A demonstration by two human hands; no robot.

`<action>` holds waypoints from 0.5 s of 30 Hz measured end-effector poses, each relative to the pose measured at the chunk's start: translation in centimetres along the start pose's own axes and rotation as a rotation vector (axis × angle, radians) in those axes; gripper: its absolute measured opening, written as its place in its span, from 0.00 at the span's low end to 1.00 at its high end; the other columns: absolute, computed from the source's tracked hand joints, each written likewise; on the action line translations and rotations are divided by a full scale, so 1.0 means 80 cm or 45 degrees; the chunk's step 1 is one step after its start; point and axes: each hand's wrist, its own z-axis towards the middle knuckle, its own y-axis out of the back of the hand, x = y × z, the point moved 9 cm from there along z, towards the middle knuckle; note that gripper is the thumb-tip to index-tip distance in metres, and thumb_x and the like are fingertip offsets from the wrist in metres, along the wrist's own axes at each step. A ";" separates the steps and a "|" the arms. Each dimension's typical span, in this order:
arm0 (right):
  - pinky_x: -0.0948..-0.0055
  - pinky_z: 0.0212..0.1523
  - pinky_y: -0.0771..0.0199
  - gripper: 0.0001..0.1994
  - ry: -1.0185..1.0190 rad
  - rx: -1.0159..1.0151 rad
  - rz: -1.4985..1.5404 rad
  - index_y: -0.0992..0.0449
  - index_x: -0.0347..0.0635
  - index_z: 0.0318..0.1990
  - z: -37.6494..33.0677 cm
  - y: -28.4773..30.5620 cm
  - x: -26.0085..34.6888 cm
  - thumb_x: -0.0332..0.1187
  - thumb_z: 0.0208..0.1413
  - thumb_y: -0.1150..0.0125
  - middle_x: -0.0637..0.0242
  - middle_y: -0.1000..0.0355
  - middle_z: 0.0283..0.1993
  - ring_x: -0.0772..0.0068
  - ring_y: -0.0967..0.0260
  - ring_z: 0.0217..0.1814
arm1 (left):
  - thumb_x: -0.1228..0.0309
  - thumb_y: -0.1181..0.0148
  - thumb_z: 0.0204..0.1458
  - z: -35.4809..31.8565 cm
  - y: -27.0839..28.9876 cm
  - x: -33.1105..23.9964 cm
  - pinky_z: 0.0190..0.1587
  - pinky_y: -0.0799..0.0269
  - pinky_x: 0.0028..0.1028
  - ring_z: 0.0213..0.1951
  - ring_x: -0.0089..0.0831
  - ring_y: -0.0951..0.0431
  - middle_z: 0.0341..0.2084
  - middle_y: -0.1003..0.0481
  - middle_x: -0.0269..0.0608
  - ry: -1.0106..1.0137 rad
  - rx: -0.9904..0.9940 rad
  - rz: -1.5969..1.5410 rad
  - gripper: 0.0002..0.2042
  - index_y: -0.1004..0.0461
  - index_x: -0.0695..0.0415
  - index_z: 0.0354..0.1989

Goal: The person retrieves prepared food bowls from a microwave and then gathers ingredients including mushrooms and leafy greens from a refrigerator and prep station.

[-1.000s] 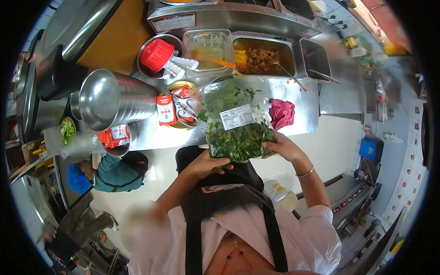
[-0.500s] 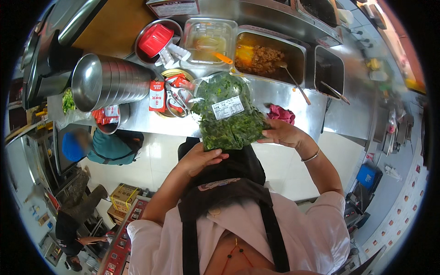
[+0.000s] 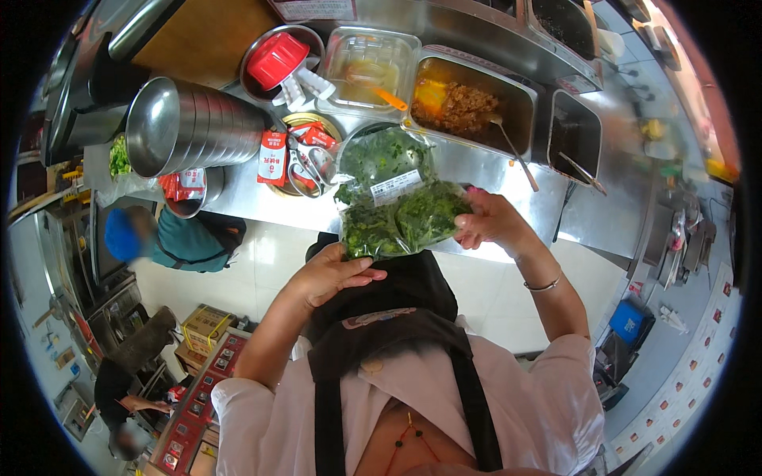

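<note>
A clear plastic bag of dark green leafy herbs point(image 3: 393, 198), with a white label stuck on it, is held up in front of my chest over the edge of a steel counter point(image 3: 516, 178). My left hand point(image 3: 333, 274) supports the bag from below at its lower left corner. My right hand point(image 3: 492, 222) grips the bag's right edge; a thin bracelet sits on that wrist. I wear a black apron over a white shirt.
On the counter lie a stack of steel bowls point(image 3: 190, 127) on its side, a bowl with a red lid point(image 3: 278, 59), red sachets and scissors point(image 3: 305, 163), and steel trays of sauce point(image 3: 369, 67) and minced filling point(image 3: 468, 103). Another person in a blue cap point(image 3: 127, 234) crouches at left.
The bag has come lower and nearer my chest, and has tilted. Both hands stayed on it, and the view has shifted so the counter sits higher.
</note>
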 end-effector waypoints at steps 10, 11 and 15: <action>0.82 0.16 0.39 0.27 0.153 -0.127 0.037 0.43 0.30 0.56 0.013 0.018 0.018 0.32 0.51 0.40 0.64 0.32 0.18 0.80 0.38 0.15 | 0.67 0.49 0.56 0.013 0.043 0.010 0.27 0.26 0.22 0.28 0.32 0.22 0.32 0.26 0.54 -0.039 -0.098 0.144 0.32 0.61 0.71 0.59; 0.82 0.16 0.39 0.28 0.175 -0.163 0.004 0.44 0.31 0.56 0.011 0.015 0.019 0.31 0.51 0.40 0.64 0.32 0.18 0.80 0.38 0.15 | 0.68 0.50 0.56 0.006 0.043 0.000 0.26 0.26 0.22 0.27 0.32 0.22 0.31 0.26 0.53 -0.143 -0.171 0.201 0.33 0.64 0.69 0.61; 0.84 0.17 0.39 0.28 0.244 -0.179 -0.029 0.45 0.36 0.59 0.008 0.017 0.039 0.29 0.51 0.42 0.66 0.32 0.18 0.83 0.39 0.15 | 0.72 0.55 0.58 -0.014 0.024 -0.034 0.23 0.26 0.23 0.23 0.31 0.23 0.24 0.26 0.49 -0.376 -0.312 0.398 0.34 0.72 0.59 0.64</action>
